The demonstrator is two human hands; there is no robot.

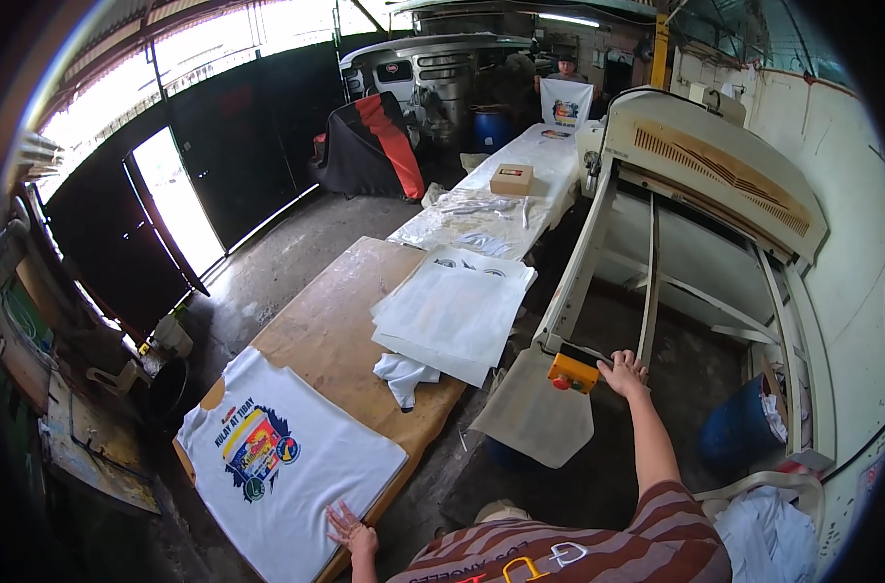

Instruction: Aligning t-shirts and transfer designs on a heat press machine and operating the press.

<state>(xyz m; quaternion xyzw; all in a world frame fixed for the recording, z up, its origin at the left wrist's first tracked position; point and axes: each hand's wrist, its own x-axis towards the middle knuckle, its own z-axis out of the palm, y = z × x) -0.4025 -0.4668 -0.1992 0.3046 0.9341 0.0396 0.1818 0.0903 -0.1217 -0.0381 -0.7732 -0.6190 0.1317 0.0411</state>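
Note:
A white T-shirt (350,447) with a colourful print (259,449) on its front lies spread over the near end of the brown-covered table. On its lower edge rests my left hand (351,530), fingers spread, holding nothing. My right hand (624,373) reaches forward to the front rail of a large cream-coloured press machine (719,160), beside an orange control box (573,373) with a red button. Its fingers lie over the rail and look apart; their undersides are hidden. Below the box hangs a greyish sheet (540,413).
A stack of pale sheets (452,316) and a crumpled white cloth (404,377) lie mid-table. Farther along stands a cardboard box (511,180). At the far end a person (566,68) holds up a printed white cloth (565,103). A blue drum (744,425) and a chair with white fabric (768,534) are at right.

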